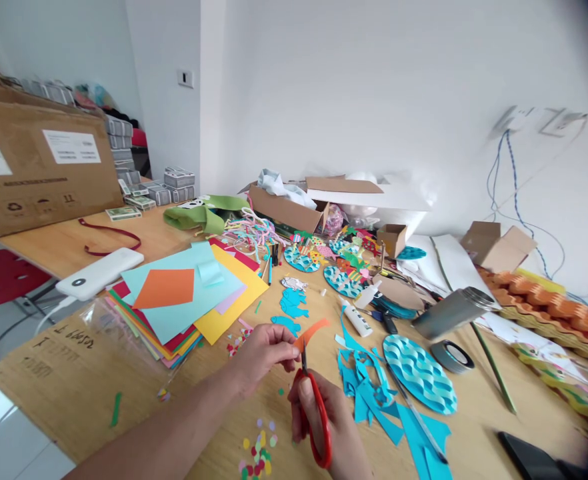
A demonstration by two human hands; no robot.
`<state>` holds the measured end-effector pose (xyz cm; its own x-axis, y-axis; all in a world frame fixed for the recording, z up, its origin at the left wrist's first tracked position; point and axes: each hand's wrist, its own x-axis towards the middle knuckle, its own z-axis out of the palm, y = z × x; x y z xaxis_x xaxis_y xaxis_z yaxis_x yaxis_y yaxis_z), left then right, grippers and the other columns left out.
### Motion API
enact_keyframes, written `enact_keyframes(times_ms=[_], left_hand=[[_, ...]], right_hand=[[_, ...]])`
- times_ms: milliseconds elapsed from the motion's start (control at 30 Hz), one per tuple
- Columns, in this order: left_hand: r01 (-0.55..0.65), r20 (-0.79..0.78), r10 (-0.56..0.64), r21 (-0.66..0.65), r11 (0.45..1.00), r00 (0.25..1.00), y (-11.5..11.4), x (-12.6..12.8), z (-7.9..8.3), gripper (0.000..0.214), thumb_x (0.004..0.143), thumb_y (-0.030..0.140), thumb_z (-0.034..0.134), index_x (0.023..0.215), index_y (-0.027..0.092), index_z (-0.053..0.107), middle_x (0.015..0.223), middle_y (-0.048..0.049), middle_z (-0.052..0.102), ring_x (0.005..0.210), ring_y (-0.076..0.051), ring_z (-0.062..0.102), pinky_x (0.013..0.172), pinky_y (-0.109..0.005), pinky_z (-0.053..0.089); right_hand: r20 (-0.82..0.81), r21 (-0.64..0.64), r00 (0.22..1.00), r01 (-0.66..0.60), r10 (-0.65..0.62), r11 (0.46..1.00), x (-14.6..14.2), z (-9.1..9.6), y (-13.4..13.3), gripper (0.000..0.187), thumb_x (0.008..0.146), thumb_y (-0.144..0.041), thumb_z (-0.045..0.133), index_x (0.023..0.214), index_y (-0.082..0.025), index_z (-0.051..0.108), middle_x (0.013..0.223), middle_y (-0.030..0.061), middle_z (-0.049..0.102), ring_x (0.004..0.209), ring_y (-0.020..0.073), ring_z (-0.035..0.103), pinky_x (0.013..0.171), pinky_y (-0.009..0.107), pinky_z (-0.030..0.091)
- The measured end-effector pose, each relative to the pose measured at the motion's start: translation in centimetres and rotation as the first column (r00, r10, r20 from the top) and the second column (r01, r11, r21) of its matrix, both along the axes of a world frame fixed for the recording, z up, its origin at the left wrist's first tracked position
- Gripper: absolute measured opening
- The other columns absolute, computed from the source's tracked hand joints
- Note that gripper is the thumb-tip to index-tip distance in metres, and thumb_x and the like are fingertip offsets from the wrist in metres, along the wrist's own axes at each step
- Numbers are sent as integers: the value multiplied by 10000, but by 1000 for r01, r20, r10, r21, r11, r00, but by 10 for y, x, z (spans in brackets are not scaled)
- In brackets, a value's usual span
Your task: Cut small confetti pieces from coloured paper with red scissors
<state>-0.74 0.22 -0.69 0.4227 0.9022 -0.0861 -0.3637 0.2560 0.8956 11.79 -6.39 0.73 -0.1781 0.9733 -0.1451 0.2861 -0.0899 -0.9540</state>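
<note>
the orange paper strip (311, 332) was pinched in the left hand (264, 350), whose fingers were closed on its near end, with the blades of the red scissors (314, 413) meeting it from below; the right hand (331, 417) gripped the scissor handles, just beside the left, blue paper scraps (369, 393) lay right of both hands, a stack of coloured sheets (184, 300) beyond the left, confetti bits (257, 457) beneath them
</note>
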Motion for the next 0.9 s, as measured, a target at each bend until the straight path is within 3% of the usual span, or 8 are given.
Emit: enact_keyframes(times_ms=[900], left_hand=[[29,65,-27,-30,999,998,0,-2,1,73,658,179,584,669,115,551,585,-14,577,549,-107,519,583,-248,393]], right_hand=[[-39,7,999,-26,26,1000,2,-3,0,466,836,-575,349,688,-153,478,415,-31,474,377,77,399,413,194,310]])
